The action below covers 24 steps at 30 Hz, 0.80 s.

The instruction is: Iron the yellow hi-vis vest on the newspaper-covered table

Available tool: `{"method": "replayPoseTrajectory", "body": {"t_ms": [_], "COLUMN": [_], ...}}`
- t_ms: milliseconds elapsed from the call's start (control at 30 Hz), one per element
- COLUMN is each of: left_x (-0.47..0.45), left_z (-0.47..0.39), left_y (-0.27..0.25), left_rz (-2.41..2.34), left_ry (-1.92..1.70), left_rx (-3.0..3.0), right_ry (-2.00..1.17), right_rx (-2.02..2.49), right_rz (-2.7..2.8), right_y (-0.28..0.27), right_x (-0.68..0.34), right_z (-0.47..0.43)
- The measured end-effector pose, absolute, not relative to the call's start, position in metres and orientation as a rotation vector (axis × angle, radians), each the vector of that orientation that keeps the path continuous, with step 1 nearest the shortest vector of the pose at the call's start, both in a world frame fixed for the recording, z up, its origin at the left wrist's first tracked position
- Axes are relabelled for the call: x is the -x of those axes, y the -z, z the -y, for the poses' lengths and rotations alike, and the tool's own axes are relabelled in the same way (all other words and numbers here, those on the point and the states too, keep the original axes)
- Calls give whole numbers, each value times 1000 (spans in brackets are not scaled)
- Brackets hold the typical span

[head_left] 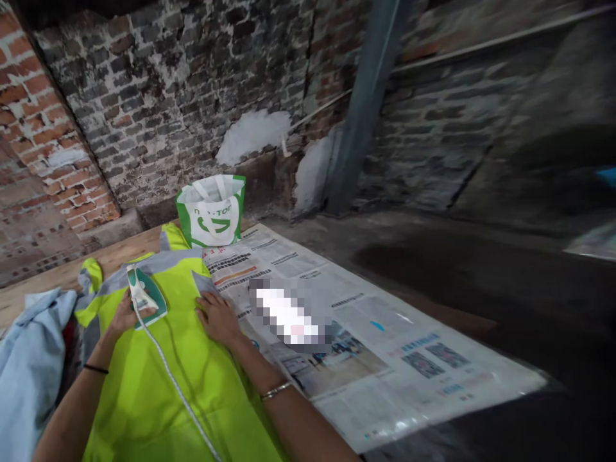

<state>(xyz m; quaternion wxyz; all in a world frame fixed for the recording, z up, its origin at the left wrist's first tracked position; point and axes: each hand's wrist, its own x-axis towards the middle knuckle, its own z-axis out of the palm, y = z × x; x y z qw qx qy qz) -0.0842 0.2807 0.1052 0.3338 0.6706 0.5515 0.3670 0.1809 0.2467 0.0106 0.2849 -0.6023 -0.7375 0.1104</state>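
Left hand (126, 314): lower left, grasping a green-white iron (145, 295).
Right hand (217, 316): released, flat on the yellow vest (158, 378).
Bag (212, 212): probably standing behind, on the surface (115, 253).

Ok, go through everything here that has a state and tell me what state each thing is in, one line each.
Iron: flat on the vest, held by the left hand.
Iron cord: trailing loose over the vest toward the camera.
Vest: spread flat on the table.
Right hand: open, palm pressed on the vest.
Shopping bag: upright, top open.
Newspaper: unfolded, lying flat.
Blue cloth: crumpled at the left edge.
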Motion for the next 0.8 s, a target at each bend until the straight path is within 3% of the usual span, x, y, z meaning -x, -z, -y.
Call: {"method": "replayPoseTrajectory", "body": {"t_ms": [800], "left_x": [145], "left_z": [-71], "left_y": [-120], "left_rz": [-1582], "left_ry": [-721], "left_rx": [-1816], "right_ry": [-217], "right_rx": [1665], "right_rz": [1960], "right_y": [3], "right_x": [-179], "right_z": [-244]}}
